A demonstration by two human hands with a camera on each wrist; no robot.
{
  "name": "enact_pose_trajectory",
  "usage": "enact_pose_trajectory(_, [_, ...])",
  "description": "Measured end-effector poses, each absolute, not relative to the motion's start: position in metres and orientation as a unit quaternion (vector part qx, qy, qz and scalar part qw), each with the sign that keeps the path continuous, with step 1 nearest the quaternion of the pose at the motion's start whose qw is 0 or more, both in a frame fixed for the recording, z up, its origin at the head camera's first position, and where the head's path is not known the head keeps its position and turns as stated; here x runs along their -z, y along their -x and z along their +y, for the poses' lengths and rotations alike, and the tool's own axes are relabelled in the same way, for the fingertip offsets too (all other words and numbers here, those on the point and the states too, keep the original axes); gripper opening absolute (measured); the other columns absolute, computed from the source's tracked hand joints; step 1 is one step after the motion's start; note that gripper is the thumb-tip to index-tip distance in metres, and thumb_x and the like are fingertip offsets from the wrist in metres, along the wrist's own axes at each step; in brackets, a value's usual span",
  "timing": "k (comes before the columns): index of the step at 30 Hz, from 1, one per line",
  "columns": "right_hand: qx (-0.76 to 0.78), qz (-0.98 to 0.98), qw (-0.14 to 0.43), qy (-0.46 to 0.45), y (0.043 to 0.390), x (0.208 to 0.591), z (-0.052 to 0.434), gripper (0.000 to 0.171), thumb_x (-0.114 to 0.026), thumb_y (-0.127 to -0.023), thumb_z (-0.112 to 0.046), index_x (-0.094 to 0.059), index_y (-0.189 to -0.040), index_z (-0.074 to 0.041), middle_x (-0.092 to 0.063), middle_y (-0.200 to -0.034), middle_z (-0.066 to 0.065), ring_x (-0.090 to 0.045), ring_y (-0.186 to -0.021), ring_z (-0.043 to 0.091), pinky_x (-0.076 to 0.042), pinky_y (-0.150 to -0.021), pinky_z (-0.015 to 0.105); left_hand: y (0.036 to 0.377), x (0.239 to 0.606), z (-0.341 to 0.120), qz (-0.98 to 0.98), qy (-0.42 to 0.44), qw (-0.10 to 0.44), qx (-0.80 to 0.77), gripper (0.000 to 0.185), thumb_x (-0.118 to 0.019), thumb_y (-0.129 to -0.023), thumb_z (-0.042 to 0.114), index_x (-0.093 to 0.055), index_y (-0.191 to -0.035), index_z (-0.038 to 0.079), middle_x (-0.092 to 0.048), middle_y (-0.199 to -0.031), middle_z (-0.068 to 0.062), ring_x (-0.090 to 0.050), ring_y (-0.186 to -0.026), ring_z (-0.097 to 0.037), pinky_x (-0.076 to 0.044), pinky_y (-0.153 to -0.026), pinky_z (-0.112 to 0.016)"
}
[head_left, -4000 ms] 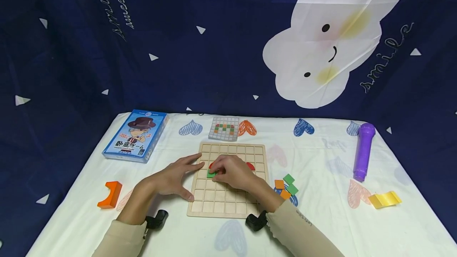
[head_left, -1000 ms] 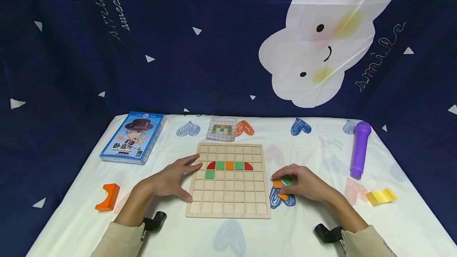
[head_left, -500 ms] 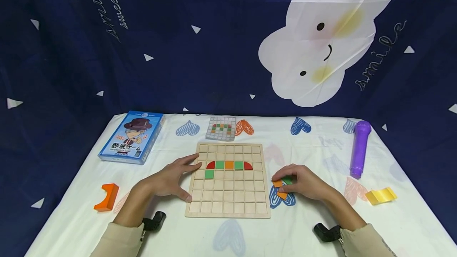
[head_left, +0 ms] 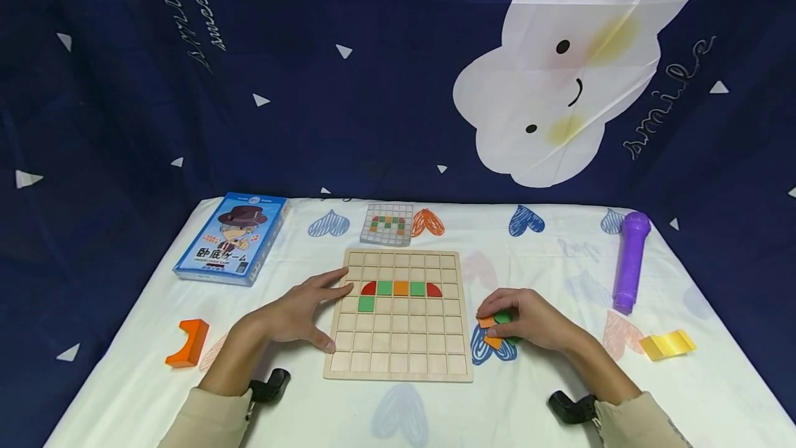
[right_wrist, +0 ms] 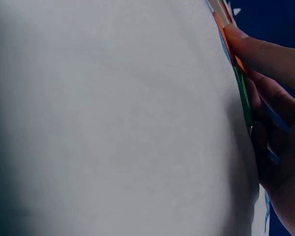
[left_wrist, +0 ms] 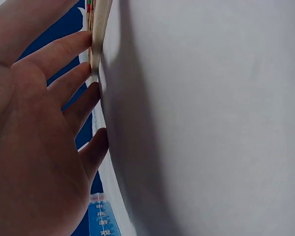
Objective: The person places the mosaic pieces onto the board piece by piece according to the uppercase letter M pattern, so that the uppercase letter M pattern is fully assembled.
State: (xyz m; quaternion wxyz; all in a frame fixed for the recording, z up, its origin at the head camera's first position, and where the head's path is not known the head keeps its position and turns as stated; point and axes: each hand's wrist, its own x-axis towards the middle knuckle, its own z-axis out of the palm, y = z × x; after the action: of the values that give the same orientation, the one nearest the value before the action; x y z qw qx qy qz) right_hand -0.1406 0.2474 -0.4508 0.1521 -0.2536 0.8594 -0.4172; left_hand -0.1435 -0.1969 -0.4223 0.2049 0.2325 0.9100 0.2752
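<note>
A square wooden grid board (head_left: 398, 351) lies in the middle. One row bears a red quarter-round tile (head_left: 370, 288), a green, an orange (head_left: 401, 288), a green and another red one. Another green tile (head_left: 366, 304) sits below the left red one. My left hand (head_left: 292, 312) rests with fingers spread along the board's left edge; in the left wrist view its fingertips (left_wrist: 86, 42) meet that edge. Right of the board, my right hand (head_left: 522, 320) pinches an orange square tile (head_left: 487, 322) between thumb and fingers. Another orange tile (head_left: 493, 342) and green tiles (head_left: 502, 317) lie partly hidden beneath it.
A small pattern card (head_left: 387, 225) of coloured squares lies behind the board. A blue game box (head_left: 233, 239) stands back left, an orange arched block (head_left: 188, 343) front left. A purple microphone-shaped toy (head_left: 631, 261) and a yellow wavy piece (head_left: 668, 345) lie to the right.
My right hand has left the board, where it set down the green tile, and moved right to the loose tiles; the orange tile there has shifted slightly under its fingers. The left hand stays.
</note>
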Motion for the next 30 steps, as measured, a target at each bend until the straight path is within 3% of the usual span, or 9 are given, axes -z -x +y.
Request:
enact_pose_trajectory(16, [0.413, 0.862, 0.143, 0.259, 0.14, 0.448, 0.2455, 0.023, -0.084, -0.083, -0.023, -0.081, -0.105, -0.021, -0.073, -0.108, -0.009, -0.063, -0.102, 0.002, -0.05, -0.093, 0.015, 0.1434, 0.4211, -0.1967, 0.91, -0.228, 0.209, -0.277, 0.106, -0.095, -0.065, 0.038, -0.045, -0.155, 0.012, -0.021, -0.172, -0.01, -0.02, -0.157, -0.045, -0.025, -0.119, -0.073])
enact_pose_trajectory(24, [0.409, 0.862, 0.134, 0.268, 0.1404, 0.4477, 0.2459, 0.022, -0.083, -0.084, -0.019, -0.081, -0.106, -0.018, -0.075, -0.108, -0.005, -0.064, -0.103, 0.004, -0.051, -0.094, 0.015, 0.1434, 0.4226, -0.198, 0.906, -0.238, 0.207, -0.283, 0.106, -0.094, -0.066, 0.039, -0.044, -0.155, 0.01, -0.02, -0.172, -0.011, -0.019, -0.157, -0.046, -0.023, -0.118, -0.075])
enact_pose_trajectory(30, [0.415, 0.861, 0.125, 0.265, 0.1425, 0.445, 0.2454, 0.023, -0.083, -0.084, -0.015, -0.081, -0.106, -0.016, -0.076, -0.11, 0.0, -0.065, -0.098, 0.003, -0.053, -0.081, 0.017, 0.1439, 0.4225, -0.1979, 0.905, -0.236, 0.211, -0.284, 0.106, -0.094, -0.066, 0.038, -0.044, -0.155, 0.01, -0.019, -0.172, -0.011, -0.019, -0.157, -0.046, -0.024, -0.118, -0.075])
